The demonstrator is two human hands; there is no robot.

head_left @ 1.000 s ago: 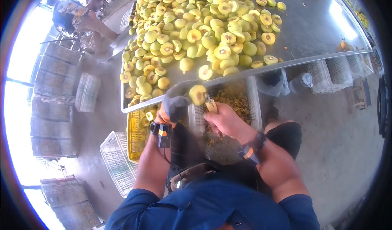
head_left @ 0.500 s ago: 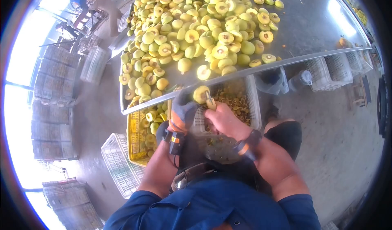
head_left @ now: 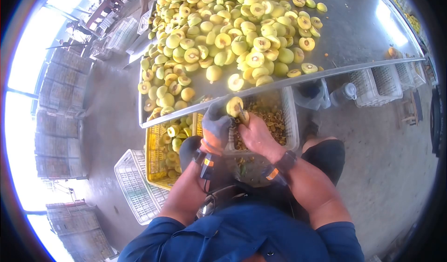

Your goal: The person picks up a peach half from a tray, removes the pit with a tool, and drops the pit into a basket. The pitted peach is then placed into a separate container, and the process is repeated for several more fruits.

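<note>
My left hand [head_left: 217, 131], in a dark grey glove with an orange cuff, grips a halved yellow stone fruit [head_left: 234, 106], its cut side turned right. My bare right hand [head_left: 257, 134] is closed around the short light-coloured handle of a small pitting knife [head_left: 243, 116]. The blade touches the fruit's cut face; its tip is hard to make out. Both hands are just off the metal table's front edge, above a white plastic crate [head_left: 292, 117] of brown pits and scraps. A heap of halved fruit [head_left: 223, 41] covers much of the tabletop.
A yellow crate [head_left: 151, 162] with fruit pieces stands left of my legs, beside a white crate [head_left: 135, 187]. The table's metal rim [head_left: 321, 73] crosses in front. White baskets [head_left: 376, 86] and a clear plastic jug [head_left: 343, 93] sit right; stacked crates [head_left: 58, 127] stand far left.
Both hands have shifted slightly right in view, with the fruit and knife still together. The whole scene has moved a little as well. At the upper left, a person has moved.
</note>
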